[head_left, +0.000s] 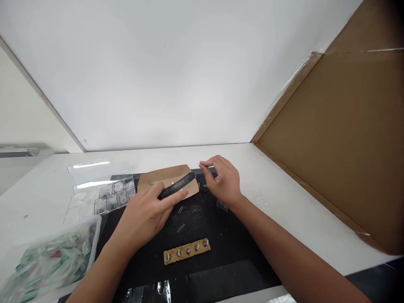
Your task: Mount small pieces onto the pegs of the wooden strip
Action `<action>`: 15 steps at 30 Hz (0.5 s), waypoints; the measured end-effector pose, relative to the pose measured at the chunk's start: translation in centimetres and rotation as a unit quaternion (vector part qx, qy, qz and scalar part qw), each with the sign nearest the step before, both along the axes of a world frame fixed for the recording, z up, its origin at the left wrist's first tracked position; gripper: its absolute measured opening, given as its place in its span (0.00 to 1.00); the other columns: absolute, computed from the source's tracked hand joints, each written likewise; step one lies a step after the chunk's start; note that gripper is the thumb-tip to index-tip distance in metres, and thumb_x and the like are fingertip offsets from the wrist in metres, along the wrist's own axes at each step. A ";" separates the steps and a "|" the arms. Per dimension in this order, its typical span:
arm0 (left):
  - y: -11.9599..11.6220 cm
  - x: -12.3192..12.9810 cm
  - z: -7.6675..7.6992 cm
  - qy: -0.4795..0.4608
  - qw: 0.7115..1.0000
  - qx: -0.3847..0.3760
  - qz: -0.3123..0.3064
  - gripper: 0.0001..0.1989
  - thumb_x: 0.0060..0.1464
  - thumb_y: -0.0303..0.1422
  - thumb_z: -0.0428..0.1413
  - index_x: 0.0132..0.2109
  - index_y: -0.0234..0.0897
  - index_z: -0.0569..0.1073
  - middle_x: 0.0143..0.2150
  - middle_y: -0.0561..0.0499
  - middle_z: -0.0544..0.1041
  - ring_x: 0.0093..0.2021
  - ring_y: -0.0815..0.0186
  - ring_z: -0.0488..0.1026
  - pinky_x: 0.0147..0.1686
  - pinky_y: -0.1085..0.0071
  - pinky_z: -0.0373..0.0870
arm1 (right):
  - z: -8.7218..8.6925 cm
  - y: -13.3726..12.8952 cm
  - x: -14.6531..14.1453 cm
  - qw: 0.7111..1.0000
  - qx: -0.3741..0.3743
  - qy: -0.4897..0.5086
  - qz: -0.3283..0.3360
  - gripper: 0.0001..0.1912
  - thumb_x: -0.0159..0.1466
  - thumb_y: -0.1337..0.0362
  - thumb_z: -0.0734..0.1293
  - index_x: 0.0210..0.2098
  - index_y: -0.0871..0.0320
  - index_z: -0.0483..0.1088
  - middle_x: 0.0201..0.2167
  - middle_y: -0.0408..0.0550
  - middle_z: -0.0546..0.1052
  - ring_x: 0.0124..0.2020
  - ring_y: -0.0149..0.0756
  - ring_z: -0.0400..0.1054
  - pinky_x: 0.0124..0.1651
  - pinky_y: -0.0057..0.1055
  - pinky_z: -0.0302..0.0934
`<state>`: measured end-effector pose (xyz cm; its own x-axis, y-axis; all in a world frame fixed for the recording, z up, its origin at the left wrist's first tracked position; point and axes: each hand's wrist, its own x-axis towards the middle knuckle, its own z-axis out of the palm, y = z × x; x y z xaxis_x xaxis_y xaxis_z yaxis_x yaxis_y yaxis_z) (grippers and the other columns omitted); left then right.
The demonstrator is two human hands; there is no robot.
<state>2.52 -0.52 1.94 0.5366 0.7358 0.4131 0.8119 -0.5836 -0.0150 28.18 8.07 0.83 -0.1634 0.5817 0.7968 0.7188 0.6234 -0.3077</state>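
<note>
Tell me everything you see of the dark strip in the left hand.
The dark strip is narrow and slightly curved, its far end rounded, its face paler in patches, as if dusty; material unclear. It slants over the tan paper, gripped by the left hand, which hides its near end.

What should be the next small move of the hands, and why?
Perhaps bring the right hand to the dark file: its fingers are pinched near the file's end, and the left hand holds the file out towards them.
</note>
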 end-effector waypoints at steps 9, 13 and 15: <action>0.2 -0.3 -0.2 -0.025 1.000 -0.002 0.014 0.16 0.66 0.47 0.58 0.53 0.46 0.82 0.44 0.44 0.74 0.41 0.55 0.74 0.41 0.60 0.69 | -0.2 -0.3 -0.4 0.999 0.007 -0.021 -0.024 0.09 0.75 0.63 0.64 0.38 0.55 0.73 0.34 0.48 0.80 0.38 0.39 0.74 0.39 0.35 0.65; 0.4 -0.4 -0.6 0.003 1.000 -0.012 0.017 0.09 0.67 0.39 0.58 0.47 0.45 0.83 0.44 0.44 0.75 0.44 0.53 0.75 0.45 0.57 0.69 | -0.2 -0.4 -0.3 0.999 0.012 -0.025 -0.032 0.09 0.75 0.64 0.64 0.38 0.55 0.73 0.34 0.48 0.80 0.37 0.38 0.74 0.37 0.34 0.63; 0.5 -0.3 -0.6 0.021 0.999 -0.027 0.009 0.10 0.69 0.38 0.57 0.45 0.45 0.83 0.41 0.45 0.75 0.43 0.54 0.75 0.44 0.57 0.68 | -0.2 -0.5 -0.4 0.998 0.018 -0.041 -0.032 0.08 0.75 0.64 0.65 0.38 0.55 0.73 0.35 0.48 0.80 0.38 0.38 0.73 0.38 0.34 0.63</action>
<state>2.19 -0.07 1.37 0.5390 0.7665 0.3491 0.8218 -0.5694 -0.0184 27.80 7.58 0.61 -0.1921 0.5645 0.8028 0.7797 0.5845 -0.2244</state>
